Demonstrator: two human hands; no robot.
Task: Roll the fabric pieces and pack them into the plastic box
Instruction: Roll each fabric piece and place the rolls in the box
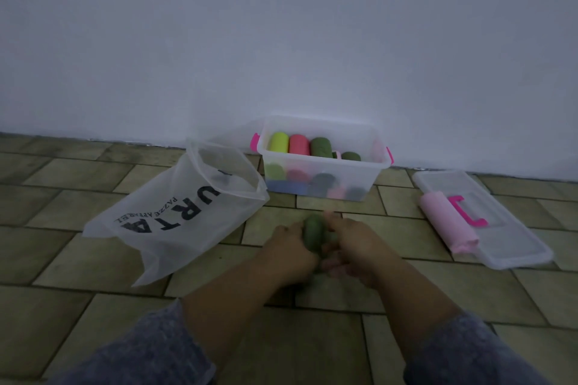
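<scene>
Presently, left hand (pixel 289 247) and right hand (pixel 353 241) both clasp the olive-green fabric roll (pixel 313 233) low over the tiled floor (pixel 78 306), short of the crowded plastic box (pixel 380 166); a slack grip risks unrolling.

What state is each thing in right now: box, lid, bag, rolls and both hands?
plastic box: open, lid off, partly filled with rolled pieces.
lid: off, lying flat on the floor, right of the box.
pink roll: rolled, lying on the lid.
green roll: rolled, held between both hands.
bag: lying on the floor, mouth open.
left hand: grips the green roll.
right hand: grips the green roll.
</scene>
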